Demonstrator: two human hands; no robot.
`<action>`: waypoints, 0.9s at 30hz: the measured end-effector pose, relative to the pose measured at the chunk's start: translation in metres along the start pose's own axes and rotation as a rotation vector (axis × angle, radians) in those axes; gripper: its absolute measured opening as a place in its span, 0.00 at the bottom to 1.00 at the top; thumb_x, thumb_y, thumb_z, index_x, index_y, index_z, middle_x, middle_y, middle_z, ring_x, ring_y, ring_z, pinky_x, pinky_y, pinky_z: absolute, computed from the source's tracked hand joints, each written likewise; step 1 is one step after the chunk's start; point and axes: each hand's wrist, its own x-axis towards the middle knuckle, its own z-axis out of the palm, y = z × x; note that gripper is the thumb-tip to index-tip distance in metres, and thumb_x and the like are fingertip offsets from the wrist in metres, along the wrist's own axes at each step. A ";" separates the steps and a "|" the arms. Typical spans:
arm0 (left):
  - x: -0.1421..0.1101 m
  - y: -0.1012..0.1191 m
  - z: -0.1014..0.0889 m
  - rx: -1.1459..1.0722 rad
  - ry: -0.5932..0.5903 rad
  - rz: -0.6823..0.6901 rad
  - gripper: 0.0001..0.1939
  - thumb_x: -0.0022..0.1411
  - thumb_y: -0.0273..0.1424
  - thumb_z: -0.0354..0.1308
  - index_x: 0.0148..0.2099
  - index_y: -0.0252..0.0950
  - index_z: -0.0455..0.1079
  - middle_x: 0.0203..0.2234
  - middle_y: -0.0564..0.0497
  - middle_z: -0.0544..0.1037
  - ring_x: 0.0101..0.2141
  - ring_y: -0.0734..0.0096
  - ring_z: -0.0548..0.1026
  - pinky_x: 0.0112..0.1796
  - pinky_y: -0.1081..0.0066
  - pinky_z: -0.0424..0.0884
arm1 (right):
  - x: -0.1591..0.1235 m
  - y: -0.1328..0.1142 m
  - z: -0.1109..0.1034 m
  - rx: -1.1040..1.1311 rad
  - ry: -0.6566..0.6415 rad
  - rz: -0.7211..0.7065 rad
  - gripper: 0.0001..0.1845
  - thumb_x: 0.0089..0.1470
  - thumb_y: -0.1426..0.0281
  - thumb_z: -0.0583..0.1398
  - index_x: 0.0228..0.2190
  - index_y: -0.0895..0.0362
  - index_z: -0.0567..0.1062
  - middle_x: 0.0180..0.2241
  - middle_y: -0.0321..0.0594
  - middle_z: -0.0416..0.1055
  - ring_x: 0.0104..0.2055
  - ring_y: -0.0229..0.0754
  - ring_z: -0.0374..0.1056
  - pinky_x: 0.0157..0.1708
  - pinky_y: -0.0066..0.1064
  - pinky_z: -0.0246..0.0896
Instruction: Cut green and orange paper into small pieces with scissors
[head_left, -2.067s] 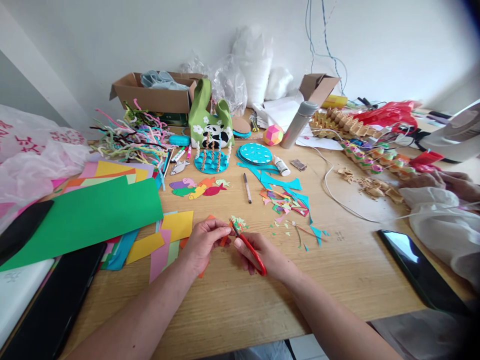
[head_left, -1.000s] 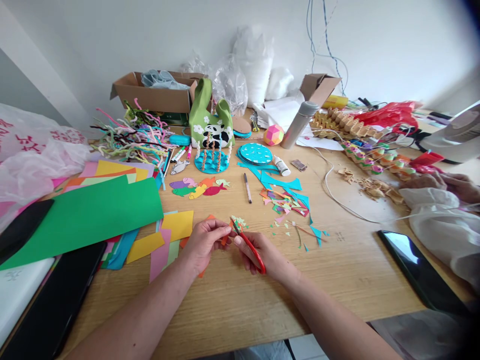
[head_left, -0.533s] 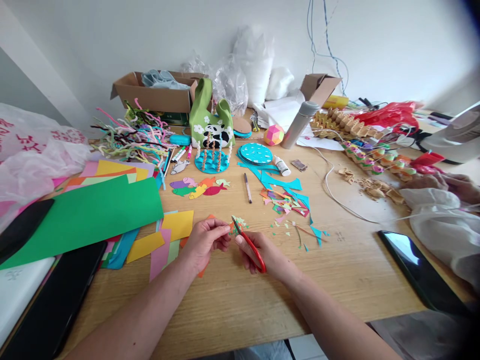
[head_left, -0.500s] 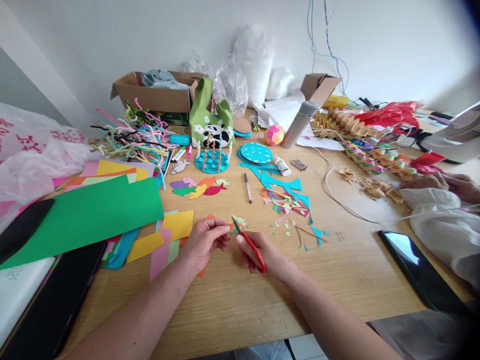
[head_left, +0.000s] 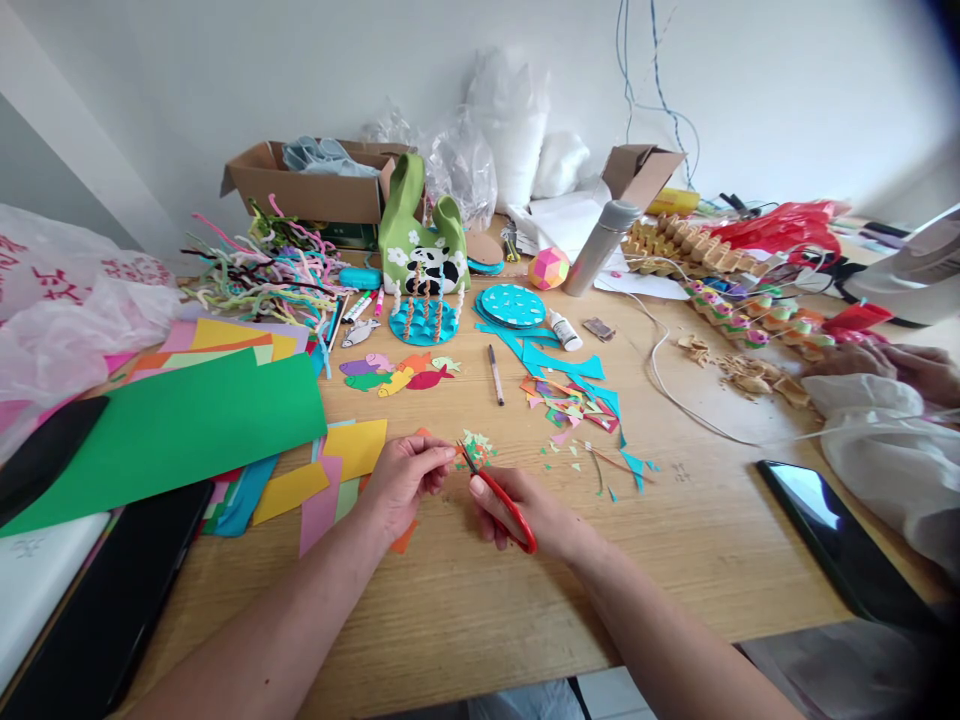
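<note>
My right hand (head_left: pixel 517 510) is wrapped round red-handled scissors (head_left: pixel 511 512), their blades pointing up and left. Close to the blade tips, my left hand (head_left: pixel 411 480) pinches a small bit of orange paper (head_left: pixel 457 453), mostly hidden by the fingers. Just beyond the blades lies a little heap of green and orange paper snippets (head_left: pixel 476 447). Under and beside my left hand are orange paper (head_left: pixel 405 538) and yellow paper (head_left: pixel 358 447). Several coloured paper fish (head_left: pixel 397 375) lie farther back, left of a pen (head_left: pixel 496 376).
Coloured paper scraps (head_left: pixel 577 405) spread at the right of centre, near a glue bottle (head_left: pixel 565 331). A large green sheet (head_left: pixel 187 430) covers the left. A phone (head_left: pixel 832 540) lies at right, near another person's hands (head_left: pixel 885 362). A grey flask (head_left: pixel 601 248) stands behind.
The scissors have shifted slightly, their tips now lower and farther left, nearer my left fingertips. My left hand has moved a touch to the left.
</note>
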 end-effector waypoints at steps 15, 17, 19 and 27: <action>-0.001 0.004 -0.001 0.066 -0.042 0.004 0.09 0.41 0.30 0.67 0.24 0.31 0.73 0.14 0.54 0.69 0.17 0.81 0.63 0.20 0.77 0.55 | -0.001 0.006 -0.004 0.020 -0.032 -0.023 0.28 0.52 0.45 0.56 0.22 0.57 0.63 0.15 0.31 0.63 0.15 0.31 0.59 0.13 0.21 0.52; -0.001 0.003 -0.001 0.077 -0.048 0.002 0.09 0.41 0.31 0.67 0.24 0.31 0.73 0.14 0.54 0.69 0.17 0.81 0.62 0.20 0.77 0.55 | -0.001 0.006 -0.004 0.013 -0.034 -0.023 0.27 0.52 0.45 0.56 0.22 0.57 0.63 0.15 0.30 0.62 0.14 0.31 0.59 0.13 0.21 0.52; -0.001 0.003 -0.002 0.086 -0.047 -0.001 0.09 0.41 0.31 0.67 0.24 0.31 0.73 0.14 0.54 0.69 0.17 0.81 0.63 0.20 0.76 0.55 | -0.001 0.006 -0.004 -0.001 -0.033 -0.015 0.27 0.52 0.45 0.56 0.22 0.57 0.62 0.15 0.30 0.62 0.14 0.30 0.58 0.12 0.21 0.51; 0.000 0.004 -0.002 0.108 -0.042 -0.013 0.09 0.41 0.31 0.67 0.24 0.31 0.72 0.15 0.54 0.69 0.16 0.82 0.63 0.19 0.77 0.56 | -0.001 0.005 -0.004 -0.026 -0.023 0.003 0.27 0.51 0.45 0.56 0.22 0.57 0.62 0.15 0.30 0.63 0.13 0.30 0.57 0.12 0.21 0.51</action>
